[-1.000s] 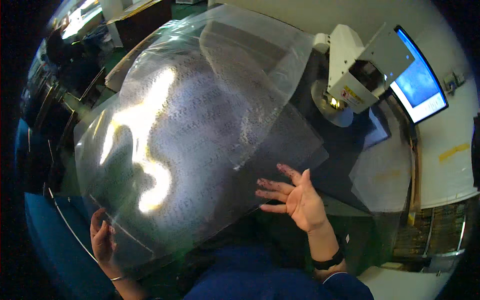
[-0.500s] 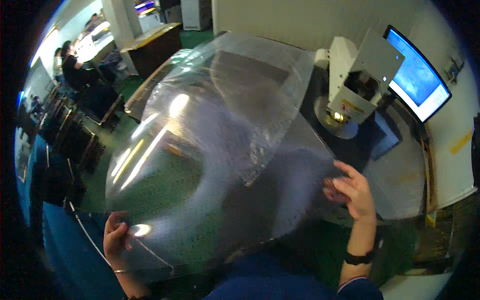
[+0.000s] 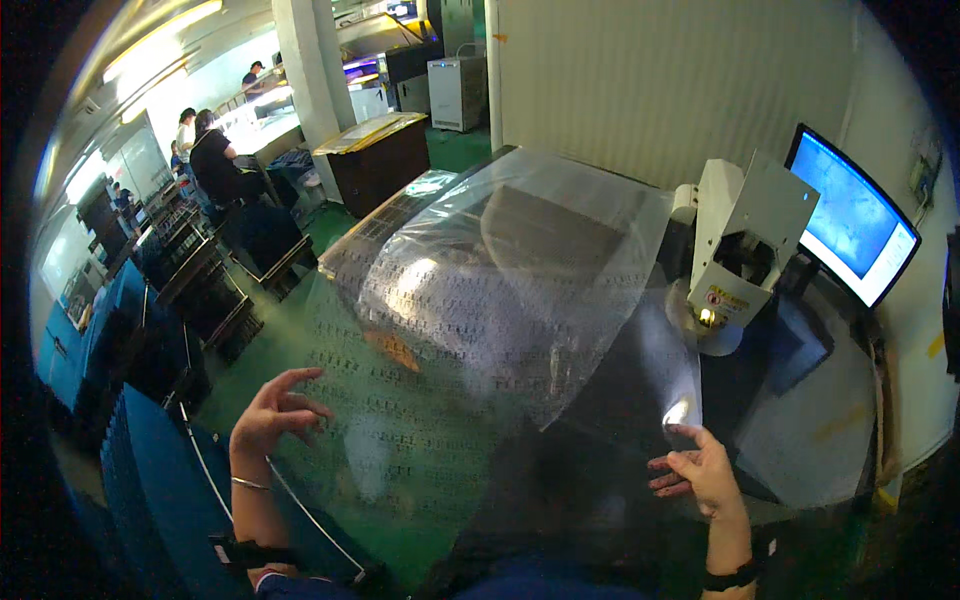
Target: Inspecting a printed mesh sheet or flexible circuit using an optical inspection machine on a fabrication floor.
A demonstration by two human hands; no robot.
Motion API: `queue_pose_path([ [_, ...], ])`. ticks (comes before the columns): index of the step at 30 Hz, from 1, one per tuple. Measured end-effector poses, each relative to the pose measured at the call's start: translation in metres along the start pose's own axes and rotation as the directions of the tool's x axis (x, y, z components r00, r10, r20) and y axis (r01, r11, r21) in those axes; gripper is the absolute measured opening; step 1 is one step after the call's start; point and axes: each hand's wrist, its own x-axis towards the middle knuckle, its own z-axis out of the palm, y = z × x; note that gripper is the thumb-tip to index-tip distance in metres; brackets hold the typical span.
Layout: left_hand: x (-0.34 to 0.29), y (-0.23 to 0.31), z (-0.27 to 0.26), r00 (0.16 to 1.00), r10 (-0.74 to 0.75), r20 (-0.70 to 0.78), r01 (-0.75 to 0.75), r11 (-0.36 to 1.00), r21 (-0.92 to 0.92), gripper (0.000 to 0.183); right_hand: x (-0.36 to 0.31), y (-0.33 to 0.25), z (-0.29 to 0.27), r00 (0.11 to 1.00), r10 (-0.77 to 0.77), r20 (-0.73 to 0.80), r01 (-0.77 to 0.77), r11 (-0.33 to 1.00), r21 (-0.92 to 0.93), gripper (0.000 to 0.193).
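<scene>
A large clear plastic film printed with rows of small dark marks spreads before me, partly over the green floor. My left hand is at its left side, fingers bent and a little apart, seemingly lightly gripping the film's edge. At the right edge my right hand has thumb and fingers curled close to a bright, bent part of the film. The exact finger contact is hard to see through the glare. Beyond lies a wrinkled clear plastic sheet on a dark table.
A white inspection device with a lit lens stands at the right, beside a monitor with a blue picture. A dark cabinet stands at the back. Blue equipment is at the left; several people work farther off.
My view has tipped up, showing more of the room. The film, bowed upward before, now looks flatter. My left hand has risen and its fingers have straightened; my right hand appears lower in view.
</scene>
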Motion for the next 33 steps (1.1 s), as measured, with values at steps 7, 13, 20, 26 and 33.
queue_pose_path([
  [7, 0.003, -0.047, -0.032, 0.894, 0.413, -0.174, -0.373, 0.473, -0.798, 0.097, 0.015, 0.013, 0.029, 0.992, -0.116, -0.047, 0.123, 0.978, 0.166, 0.034],
  [13, -0.005, -0.156, -0.006, 0.95, 0.173, -0.26, -0.311, 0.443, -0.841, 0.068, 0.022, 0.036, 0.057, 0.992, -0.112, -0.062, 0.122, 0.975, 0.188, 0.029],
  [20, 0.017, -0.148, 0.076, 0.745, -0.07, -0.664, -0.385, 0.767, -0.513, 0.034, -0.016, 0.052, 0.043, 0.984, -0.176, 0.04, 0.171, 0.98, 0.097, 0.063],
  [26, -0.004, -0.111, 0.094, 0.626, -0.007, -0.78, -0.44, 0.822, -0.361, 0.038, -0.051, 0.045, 0.06, 0.997, -0.07, -0.025, 0.073, 0.989, 0.126, 0.051],
  [33, -0.01, -0.113, 0.101, 0.679, 0.021, -0.734, -0.395, 0.853, -0.34, 0.043, -0.043, 0.082, 0.048, 0.992, -0.062, -0.109, 0.083, 0.975, 0.205, 0.018],
])
